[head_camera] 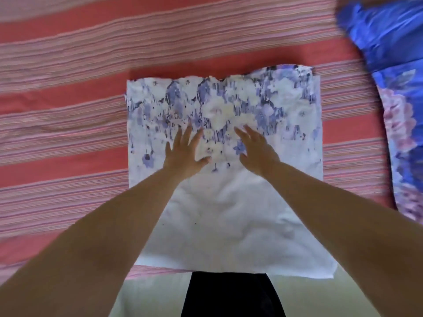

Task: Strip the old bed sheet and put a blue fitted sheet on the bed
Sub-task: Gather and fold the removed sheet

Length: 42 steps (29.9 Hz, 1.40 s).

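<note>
Folded sheet (225, 156), white with a blue-purple flower print, lies flat on the bed, right in front of the person and under both hands. Its printed half is on the far side; the near half is plain white and hangs a little past the bed's near edge.

Left hand (183, 154) rests palm down on the folded sheet, left of its middle, fingers straight and spread wide, thumb out to the side. It holds nothing, only presses on the cloth.

Right hand (256, 154) also lies flat on the folded sheet, just right of the middle, fingers stretched out and slightly apart, nothing gripped. The two hands are near each other but not touching.

The bed is covered by a red striped sheet (91, 65), with broad red bands and thin pink and white lines, spread smooth around the folded sheet.

At the right edge lies a blue floral pillow (398, 92), blue with pink flowers, well apart from both hands. It is blurred, so it may be a bunched cover rather than a pillow.

Below the bed edge are pale floor (151, 296) and dark trousers (231, 296).
</note>
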Each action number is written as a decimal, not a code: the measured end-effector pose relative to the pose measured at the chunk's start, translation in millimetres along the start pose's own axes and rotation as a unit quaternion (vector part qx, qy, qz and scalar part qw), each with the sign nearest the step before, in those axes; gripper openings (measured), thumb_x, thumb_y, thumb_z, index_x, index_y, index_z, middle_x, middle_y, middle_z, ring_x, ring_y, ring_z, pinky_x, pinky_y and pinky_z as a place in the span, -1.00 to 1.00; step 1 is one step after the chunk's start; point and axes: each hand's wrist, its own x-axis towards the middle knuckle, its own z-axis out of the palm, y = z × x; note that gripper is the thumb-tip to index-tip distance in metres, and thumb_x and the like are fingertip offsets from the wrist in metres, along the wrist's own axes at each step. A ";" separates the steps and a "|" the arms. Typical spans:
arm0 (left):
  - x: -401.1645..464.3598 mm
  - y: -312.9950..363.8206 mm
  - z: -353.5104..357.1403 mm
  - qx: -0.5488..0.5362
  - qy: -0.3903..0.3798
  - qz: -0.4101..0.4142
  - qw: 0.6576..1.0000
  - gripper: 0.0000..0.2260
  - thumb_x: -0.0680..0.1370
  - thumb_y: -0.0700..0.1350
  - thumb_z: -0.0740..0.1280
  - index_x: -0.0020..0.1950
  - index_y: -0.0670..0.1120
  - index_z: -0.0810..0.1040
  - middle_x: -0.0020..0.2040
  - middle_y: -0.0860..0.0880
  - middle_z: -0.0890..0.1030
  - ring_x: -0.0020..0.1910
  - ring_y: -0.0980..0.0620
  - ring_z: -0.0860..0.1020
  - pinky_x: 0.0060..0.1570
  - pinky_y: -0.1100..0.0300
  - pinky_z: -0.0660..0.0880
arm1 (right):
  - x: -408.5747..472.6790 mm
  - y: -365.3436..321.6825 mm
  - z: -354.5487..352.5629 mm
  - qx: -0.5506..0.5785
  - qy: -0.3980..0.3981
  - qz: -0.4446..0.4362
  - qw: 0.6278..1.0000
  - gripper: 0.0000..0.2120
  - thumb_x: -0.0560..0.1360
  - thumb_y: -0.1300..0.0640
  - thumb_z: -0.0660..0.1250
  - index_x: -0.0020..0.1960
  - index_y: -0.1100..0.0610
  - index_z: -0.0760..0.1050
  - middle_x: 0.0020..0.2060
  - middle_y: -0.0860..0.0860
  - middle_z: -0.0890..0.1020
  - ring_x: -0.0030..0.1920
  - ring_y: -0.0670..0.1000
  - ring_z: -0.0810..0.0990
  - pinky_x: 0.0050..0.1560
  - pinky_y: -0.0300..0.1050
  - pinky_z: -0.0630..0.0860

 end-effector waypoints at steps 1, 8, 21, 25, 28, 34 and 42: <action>-6.3 15.2 13.2 0.038 -0.005 0.042 0.998 -0.25 0.51 0.32 0.18 0.53 0.20 -0.19 0.56 0.07 -0.24 0.54 -0.07 -0.19 0.45 -0.22 -0.03 | -2.5 -8.9 20.6 -0.036 -0.033 -0.039 0.998 -0.31 0.57 0.03 0.21 0.54 -0.13 -0.14 0.55 -0.08 -0.14 0.54 0.07 -0.08 0.47 0.09 0.15; -84.4 -52.9 100.4 -0.013 -0.035 -0.187 0.982 -0.29 0.56 0.25 0.11 0.53 0.15 -0.27 0.54 0.05 -0.32 0.53 -0.03 -0.25 0.44 -0.22 -0.11 | -59.6 80.9 79.3 0.010 0.064 0.269 0.961 -0.24 0.49 -0.26 0.19 0.54 -0.12 -0.12 0.55 -0.05 -0.15 0.54 0.04 -0.16 0.45 0.19 -0.08; -208.3 -95.0 128.2 -0.276 0.106 -0.487 0.822 -0.48 0.43 0.17 0.34 0.26 -0.13 0.42 0.10 -0.16 0.56 0.02 -0.22 0.53 0.04 -0.07 0.47 | -174.0 130.6 116.4 0.257 0.162 0.451 0.839 -0.27 0.37 -0.14 0.44 0.35 0.19 0.22 0.24 0.20 0.45 0.23 0.26 0.46 0.18 0.12 0.41; -232.8 -98.2 130.7 -0.411 0.134 -0.409 0.803 -0.64 0.54 0.00 0.35 0.20 -0.23 0.52 -0.02 -0.14 0.57 -0.10 -0.09 0.51 -0.13 0.09 0.38 | -203.9 144.4 122.5 0.286 0.141 0.438 0.841 -0.40 0.46 -0.16 0.35 0.26 0.29 0.40 0.09 0.22 0.55 0.06 0.25 0.54 -0.11 -0.04 0.35; -246.1 -105.0 129.6 -0.460 0.089 -0.362 0.806 -0.62 0.54 -0.07 0.37 0.29 -0.24 0.49 0.13 -0.13 0.56 0.08 -0.07 0.49 0.06 0.13 0.34 | -228.1 147.7 131.0 0.275 0.134 0.405 0.862 -0.53 0.51 -0.10 0.30 0.17 0.30 0.48 0.04 0.24 0.59 -0.02 0.24 0.54 -0.13 -0.05 0.34; -274.5 -111.2 129.0 -0.426 0.104 -0.305 0.845 -0.63 0.55 -0.02 0.35 0.26 -0.22 0.51 0.15 -0.19 0.58 0.05 -0.11 0.51 0.07 0.07 0.38 | -276.3 129.1 142.9 0.185 0.258 0.357 0.879 -0.71 0.59 -0.06 0.15 0.05 0.19 0.34 -0.05 0.28 0.58 -0.05 0.31 0.53 -0.20 0.00 0.31; -298.1 -116.7 155.7 -0.373 0.076 -0.402 0.833 -0.50 0.51 0.15 0.34 0.13 -0.30 0.57 0.18 -0.27 0.56 0.09 -0.21 0.52 0.07 0.08 0.35 | -298.3 141.9 173.1 0.241 0.220 0.416 0.849 -0.63 0.55 -0.08 0.21 0.19 0.18 0.36 0.09 0.22 0.58 0.06 0.26 0.55 -0.07 -0.01 0.37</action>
